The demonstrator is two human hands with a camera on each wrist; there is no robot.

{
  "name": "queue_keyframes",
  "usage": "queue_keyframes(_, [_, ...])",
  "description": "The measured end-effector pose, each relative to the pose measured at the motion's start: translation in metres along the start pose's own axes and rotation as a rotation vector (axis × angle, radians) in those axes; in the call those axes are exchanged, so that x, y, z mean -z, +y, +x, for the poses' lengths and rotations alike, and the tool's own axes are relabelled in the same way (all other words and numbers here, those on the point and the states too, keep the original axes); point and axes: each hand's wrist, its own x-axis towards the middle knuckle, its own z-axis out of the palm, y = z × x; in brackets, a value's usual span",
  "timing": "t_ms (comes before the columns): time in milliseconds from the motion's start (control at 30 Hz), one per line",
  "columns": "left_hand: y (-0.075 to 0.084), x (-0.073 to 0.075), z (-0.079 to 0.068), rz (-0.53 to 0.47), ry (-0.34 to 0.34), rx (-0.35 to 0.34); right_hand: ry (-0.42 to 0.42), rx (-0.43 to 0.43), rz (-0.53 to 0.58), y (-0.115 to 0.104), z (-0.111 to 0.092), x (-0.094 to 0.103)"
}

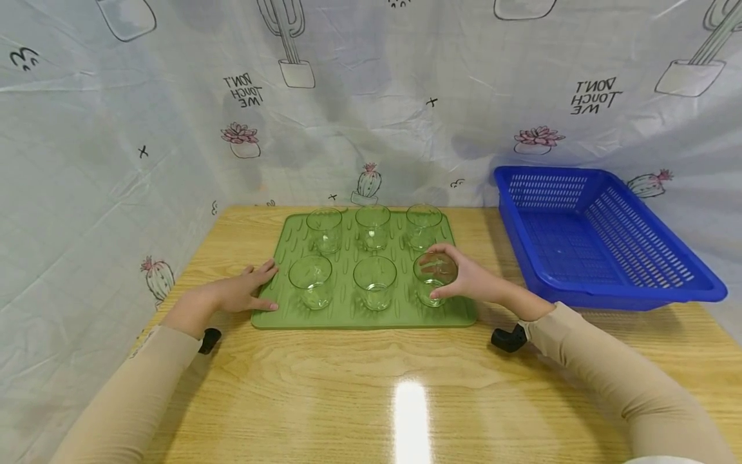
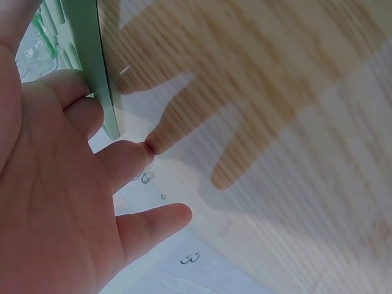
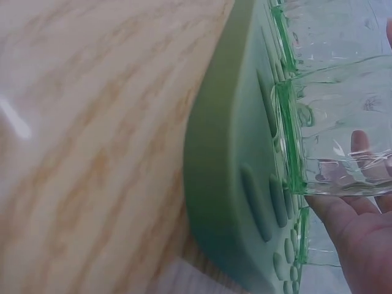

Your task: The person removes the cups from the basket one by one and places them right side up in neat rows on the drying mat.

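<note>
A green ridged mat (image 1: 342, 316) lies on the table with clear drinking glasses standing upright on it in two rows of three. My right hand (image 1: 472, 278) curves its thumb and fingers round the front-right glass (image 1: 435, 293). In the right wrist view that glass (image 3: 343, 135) stands on the mat, its base close to the mat's corner. At the mat's left edge rests my left hand (image 1: 240, 291), fingers spread and thumb tip over the mat. Seen from the left wrist, its index and middle fingers (image 2: 73, 92) meet the mat's rim (image 2: 101, 73). Nearest to it is the front-left glass (image 1: 311, 283).
A blue perforated basket (image 1: 626, 293) stands at the right, beyond my right forearm. Behind the wooden table (image 1: 301, 386) hangs a patterned plastic sheet (image 1: 371, 96), which also runs along the left side. Both wrists carry black camera mounts.
</note>
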Motion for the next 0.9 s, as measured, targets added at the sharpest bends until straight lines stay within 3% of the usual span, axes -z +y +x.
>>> queue_keyframes(267, [0.0037,0.0024,-0.0035,-0.01,0.006,0.0,-0.006,-0.015,0.021,-0.0061,-0.0025,-0.0027])
queue_keyframes(500, [0.0032,0.0012,-0.0026,-0.007,0.006,0.001,-0.039,0.048,0.039,-0.0017,-0.0009,-0.0049])
queue_keyframes(900, [0.0033,0.0017,-0.0024,-0.001,0.005,0.002,-0.078,0.026,0.058,-0.0029,-0.0036,-0.0011])
